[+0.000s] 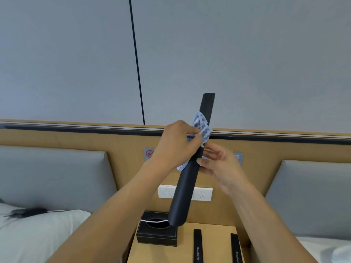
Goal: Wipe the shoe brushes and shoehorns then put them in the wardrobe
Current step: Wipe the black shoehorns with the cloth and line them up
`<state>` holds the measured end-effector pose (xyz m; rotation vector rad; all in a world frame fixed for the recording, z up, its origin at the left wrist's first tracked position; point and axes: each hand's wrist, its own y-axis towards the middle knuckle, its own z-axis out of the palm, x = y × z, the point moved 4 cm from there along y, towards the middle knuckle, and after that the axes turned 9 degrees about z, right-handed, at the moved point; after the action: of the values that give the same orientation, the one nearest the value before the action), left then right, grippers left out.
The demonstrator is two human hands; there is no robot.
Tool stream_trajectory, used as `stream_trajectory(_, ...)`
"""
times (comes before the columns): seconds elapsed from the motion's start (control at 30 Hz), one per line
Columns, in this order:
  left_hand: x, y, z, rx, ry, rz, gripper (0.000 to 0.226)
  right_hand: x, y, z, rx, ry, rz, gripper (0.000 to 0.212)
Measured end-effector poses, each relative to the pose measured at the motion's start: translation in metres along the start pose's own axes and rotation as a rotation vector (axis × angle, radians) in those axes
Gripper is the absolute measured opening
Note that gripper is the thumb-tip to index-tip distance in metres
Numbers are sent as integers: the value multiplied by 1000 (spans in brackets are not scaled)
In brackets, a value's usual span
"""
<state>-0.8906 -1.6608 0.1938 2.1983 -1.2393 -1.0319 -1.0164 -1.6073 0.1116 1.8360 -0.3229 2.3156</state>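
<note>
A long black shoehorn point(185, 190) is held nearly upright in front of me, wide end down over the nightstand. My right hand point(220, 168) grips its middle from the right. My left hand point(176, 145) presses a blue-and-white cloth point(202, 128) against the shaft just above that grip. Two more black shoehorns point(198, 245) point(236, 249), each labelled "Shoehorn", lie flat on the wooden nightstand point(214, 238) below. No shoe brush is in view.
A black tissue box point(157, 232) stands at the nightstand's back left, under the shoehorn's tip. Behind it a white switch and socket panel point(202, 194) sits on the wooden headboard. Beds with grey padded headboards flank both sides; a dark object point(28, 211) lies on the left bed.
</note>
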Motion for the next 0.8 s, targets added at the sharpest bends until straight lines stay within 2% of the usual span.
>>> stream_trajectory(0.1,7,-3,3,7,-14,-51,18,-4,-1,2,96,123,50,49)
stream_trajectory(0.2,10,-6,5,66,28,-25,23,-8,-4,3,212,269,132,53)
stream_trajectory(0.3,10,-10,6,126,47,24,25,-7,-4,1,227,307,170,41)
stream_trajectory(0.47,7,-16,14,181,88,62,28,-12,1,0,151,442,250,48)
stream_trajectory(0.8,17,-35,31,225,312,82,24,-15,11,-13,-94,526,157,50)
